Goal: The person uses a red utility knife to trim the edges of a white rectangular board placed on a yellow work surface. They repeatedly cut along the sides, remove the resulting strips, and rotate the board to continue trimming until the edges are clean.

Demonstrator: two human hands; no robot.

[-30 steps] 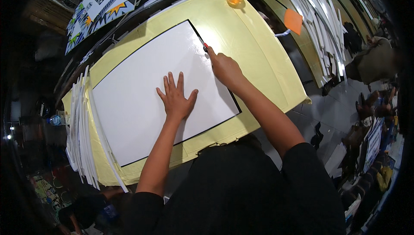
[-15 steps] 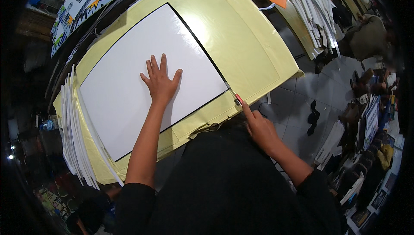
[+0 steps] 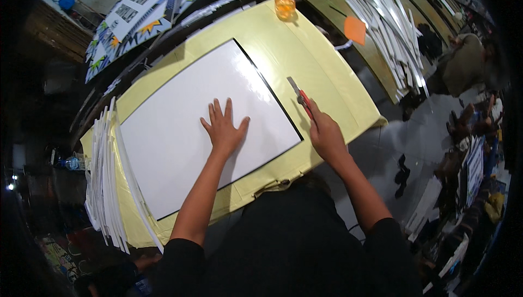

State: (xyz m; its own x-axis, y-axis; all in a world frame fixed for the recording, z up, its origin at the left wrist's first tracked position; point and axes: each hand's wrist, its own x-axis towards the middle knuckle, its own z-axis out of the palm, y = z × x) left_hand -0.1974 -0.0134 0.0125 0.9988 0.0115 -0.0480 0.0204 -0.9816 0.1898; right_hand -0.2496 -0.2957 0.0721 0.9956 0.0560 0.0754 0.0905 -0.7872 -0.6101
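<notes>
A large white board (image 3: 180, 128) with a black edge lies on a yellow table top (image 3: 305, 63). My left hand (image 3: 224, 128) is pressed flat on the board, fingers spread. My right hand (image 3: 326, 133) is closed around a red-handled utility knife (image 3: 300, 96), which rests on the yellow surface just right of the board's right edge, blade pointing away from me.
A stack of white boards (image 3: 106, 188) stands along the table's left side. An orange bottle (image 3: 285, 4) sits at the far edge. More white strips (image 3: 392, 30) and an orange card (image 3: 355, 29) lie on the table to the right. Printed posters (image 3: 136, 14) lie far left.
My right hand went from the board's far right edge down to the near corner, and now sits beside the right edge with the knife. The left hand stayed flat on the board.
</notes>
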